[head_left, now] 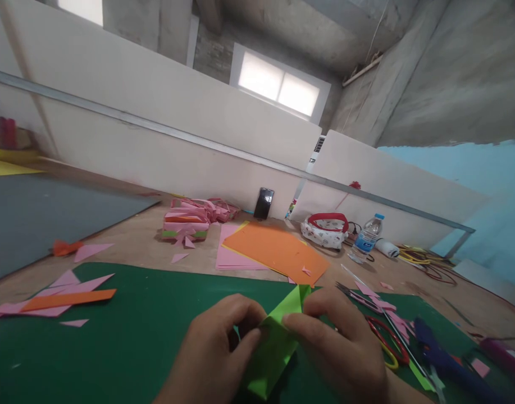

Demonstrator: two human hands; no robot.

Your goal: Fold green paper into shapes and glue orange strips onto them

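Green folded paper (278,339) sits pinched between our left hand (215,350) and right hand (339,342), both closed on it above the cutting mat (135,336). If our thumbs slide, the crease may skew or tear; scissors (373,324) lie close right, orange sheets (278,252) beyond.

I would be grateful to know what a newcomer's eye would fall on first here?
First, the bright green paper, pinched between the left hand and right hand at bottom centre, above the dark green mat. Behind it, orange sheets lie on pink sheets on the wooden table, with pink paper bundles further back left.
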